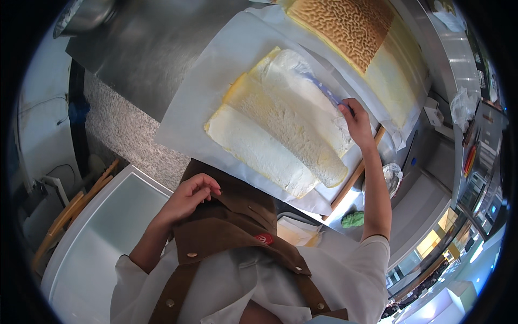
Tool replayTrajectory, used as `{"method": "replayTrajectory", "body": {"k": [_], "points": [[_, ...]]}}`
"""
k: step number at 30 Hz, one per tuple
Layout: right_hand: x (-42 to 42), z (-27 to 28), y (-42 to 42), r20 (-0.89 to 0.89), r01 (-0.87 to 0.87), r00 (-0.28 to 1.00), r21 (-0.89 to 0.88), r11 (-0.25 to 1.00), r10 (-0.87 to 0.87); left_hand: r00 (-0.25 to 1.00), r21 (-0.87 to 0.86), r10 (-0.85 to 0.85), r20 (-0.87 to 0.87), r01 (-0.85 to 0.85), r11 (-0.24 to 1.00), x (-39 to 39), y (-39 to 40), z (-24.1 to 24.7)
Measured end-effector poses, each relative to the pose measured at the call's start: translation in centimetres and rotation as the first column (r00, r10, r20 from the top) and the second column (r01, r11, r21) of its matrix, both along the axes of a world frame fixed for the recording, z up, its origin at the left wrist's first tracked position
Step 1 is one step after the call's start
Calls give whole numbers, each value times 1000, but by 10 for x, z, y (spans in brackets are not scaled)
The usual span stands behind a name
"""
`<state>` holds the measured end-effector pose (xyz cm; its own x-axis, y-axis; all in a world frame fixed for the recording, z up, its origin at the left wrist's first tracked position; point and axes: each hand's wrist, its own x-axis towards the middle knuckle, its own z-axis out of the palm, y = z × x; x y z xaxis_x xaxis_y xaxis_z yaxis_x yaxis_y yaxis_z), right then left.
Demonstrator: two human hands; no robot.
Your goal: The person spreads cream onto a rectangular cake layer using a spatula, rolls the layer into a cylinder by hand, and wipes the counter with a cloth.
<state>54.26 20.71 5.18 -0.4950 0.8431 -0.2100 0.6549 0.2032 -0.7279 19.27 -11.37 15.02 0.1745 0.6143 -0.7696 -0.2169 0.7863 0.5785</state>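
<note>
My right hand (358,123) grips the handle of a purple spatula (325,90). Its blade meets white cream (289,65) along the far right part of a pale yellow sponge cake sheet (251,133). A strip of sponge (291,133) runs diagonally across the middle, thinly smeared with cream, and a cream-coated band lies on its near side. Everything rests on white baking paper (194,109). Over the brown apron (226,206), short of the paper's near edge, my left hand (198,196) hovers with loosely bent fingers and nothing visible in it.
Beyond the paper lies a second sheet cake with a brown wrinkled top (348,30). A wooden stick (356,174) borders the paper on the right, near a green cloth (353,219). At upper left a metal bowl (87,18) stands by the steel worktop (153,44).
</note>
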Motion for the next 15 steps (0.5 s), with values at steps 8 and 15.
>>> {"method": "replayTrajectory", "body": {"k": [8, 15], "points": [[-9, -7, 7, 63, -53, 997, 148, 988, 44, 999, 30, -25, 21, 25, 999, 3, 6, -5], [-10, 7, -9, 29, 19, 999, 35, 999, -20, 998, 35, -60, 27, 60, 998, 0, 5, -8]]}}
